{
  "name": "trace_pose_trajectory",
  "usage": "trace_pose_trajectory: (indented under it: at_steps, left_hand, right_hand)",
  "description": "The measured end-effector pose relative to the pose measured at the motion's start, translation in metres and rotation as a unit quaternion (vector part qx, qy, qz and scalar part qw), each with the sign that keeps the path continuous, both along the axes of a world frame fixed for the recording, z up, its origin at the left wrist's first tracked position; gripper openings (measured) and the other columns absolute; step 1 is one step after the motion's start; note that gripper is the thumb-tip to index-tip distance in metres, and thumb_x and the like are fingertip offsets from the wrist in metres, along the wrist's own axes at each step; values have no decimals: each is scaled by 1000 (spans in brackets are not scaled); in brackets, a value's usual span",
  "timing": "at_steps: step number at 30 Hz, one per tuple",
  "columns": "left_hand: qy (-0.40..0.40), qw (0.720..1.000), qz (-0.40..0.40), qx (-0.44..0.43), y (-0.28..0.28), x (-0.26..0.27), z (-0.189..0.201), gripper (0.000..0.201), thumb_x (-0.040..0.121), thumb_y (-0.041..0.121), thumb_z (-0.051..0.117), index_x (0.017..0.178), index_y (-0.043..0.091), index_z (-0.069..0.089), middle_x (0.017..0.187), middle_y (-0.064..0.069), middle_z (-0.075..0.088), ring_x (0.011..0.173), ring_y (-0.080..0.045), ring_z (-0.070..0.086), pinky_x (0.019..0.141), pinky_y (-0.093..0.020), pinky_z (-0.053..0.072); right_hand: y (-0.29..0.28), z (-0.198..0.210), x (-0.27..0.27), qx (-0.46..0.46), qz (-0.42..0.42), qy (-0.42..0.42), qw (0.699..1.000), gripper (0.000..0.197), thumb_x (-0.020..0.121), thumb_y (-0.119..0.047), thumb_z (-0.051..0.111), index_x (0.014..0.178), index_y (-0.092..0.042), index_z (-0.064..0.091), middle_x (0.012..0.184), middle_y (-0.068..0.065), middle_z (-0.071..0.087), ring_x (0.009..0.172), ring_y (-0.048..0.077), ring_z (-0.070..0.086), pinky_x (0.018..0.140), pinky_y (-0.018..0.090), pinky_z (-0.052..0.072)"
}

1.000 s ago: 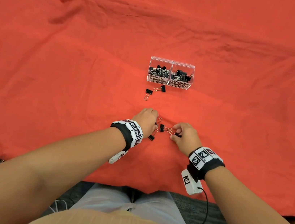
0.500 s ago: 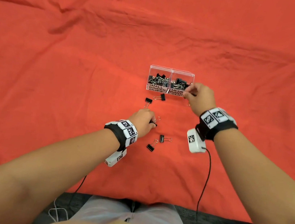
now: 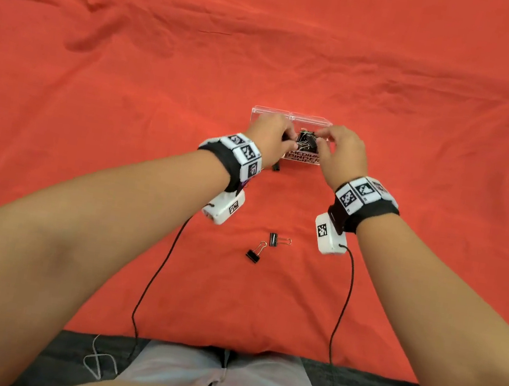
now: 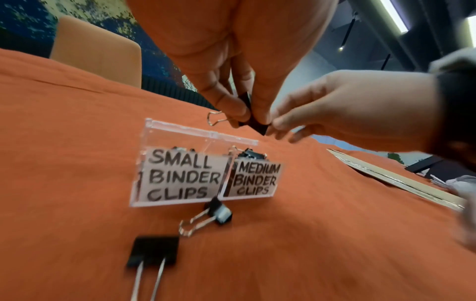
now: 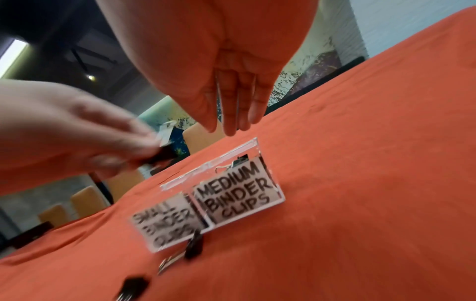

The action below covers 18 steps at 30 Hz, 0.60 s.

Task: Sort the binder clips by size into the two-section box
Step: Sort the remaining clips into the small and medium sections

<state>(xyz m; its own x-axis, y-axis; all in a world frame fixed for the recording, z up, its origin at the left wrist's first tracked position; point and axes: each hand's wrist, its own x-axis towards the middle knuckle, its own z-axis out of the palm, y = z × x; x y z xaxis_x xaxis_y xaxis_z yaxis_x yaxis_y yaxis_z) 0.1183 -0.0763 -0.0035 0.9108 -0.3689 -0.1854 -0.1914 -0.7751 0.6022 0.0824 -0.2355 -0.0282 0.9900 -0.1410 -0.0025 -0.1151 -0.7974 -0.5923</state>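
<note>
left hand [image 4: 231,97] pinching clip [image 4: 253,120] over box [image 3: 271,112], right hand [image 5: 231,97] empty, fingers straight; keeping clip over small section at 9 o'clock before letting go

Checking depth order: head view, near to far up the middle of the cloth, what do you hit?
Lower loose clip → upper loose clip → left hand and right hand, level → two-section box → bare red cloth.

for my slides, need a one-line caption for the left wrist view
Left hand pinches a black metal binder clip above the clear two-section plastic box on the orange cloth.
</note>
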Motion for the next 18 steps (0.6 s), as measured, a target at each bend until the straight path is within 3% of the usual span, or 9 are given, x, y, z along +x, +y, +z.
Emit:
trace_pose_trajectory:
  at_steps: [5, 8, 11, 14, 18]
  left_hand:
    - [-20, 999, -22, 26, -33, 29, 0, 16, 90, 18, 62, 96, 7, 72, 102, -10, 71, 98, -25, 63, 83, -30, 49]
    - [-11, 995, -53, 86, -43, 37, -8, 18, 92, 15, 59, 101, 4, 69, 111, -13, 66, 103, -29, 61, 88, -37, 51]
    - [-30, 984, -94, 150, -45, 35, -19, 21, 89, 1, 56, 109, 2, 64, 117, -15, 56, 103, -32, 60, 84, -39, 51]
    - [-44, 966, -152, 204, -46, 28, -27, 33, 83, -13, 49, 113, -2, 59, 118, -16, 52, 103, -35, 59, 77, -39, 47]
    - [-65, 950, -192, 236, -45, 21, -29, 38, 85, -1, 48, 122, 6, 53, 121, -12, 58, 114, -31, 48, 94, -38, 43]
  right_hand:
    - [6, -16, -54, 29, 67, 61, 995, 18, 82, -3, 53, 89, -10, 69, 93, 6, 68, 79, 16, 56, 77, 20, 40]
    - [12, -28, -81, 22, 143, 123, 982, 17, 79, -5, 56, 88, -11, 69, 90, 8, 66, 84, 21, 58, 82, 28, 45]
    - [18, -38, -99, 33, 182, 170, 968, 17, 77, -10, 60, 92, -14, 68, 90, 6, 64, 89, 16, 56, 83, 28, 46]
    - [22, -46, -112, 32, 211, 190, 958, 21, 74, -17, 67, 95, -15, 67, 90, 3, 58, 83, 11, 49, 80, 26, 46]
    - [22, -55, -123, 2, 235, 198, 952, 23, 74, -20, 69, 96, -15, 64, 87, -3, 49, 82, 9, 43, 79, 27, 44]
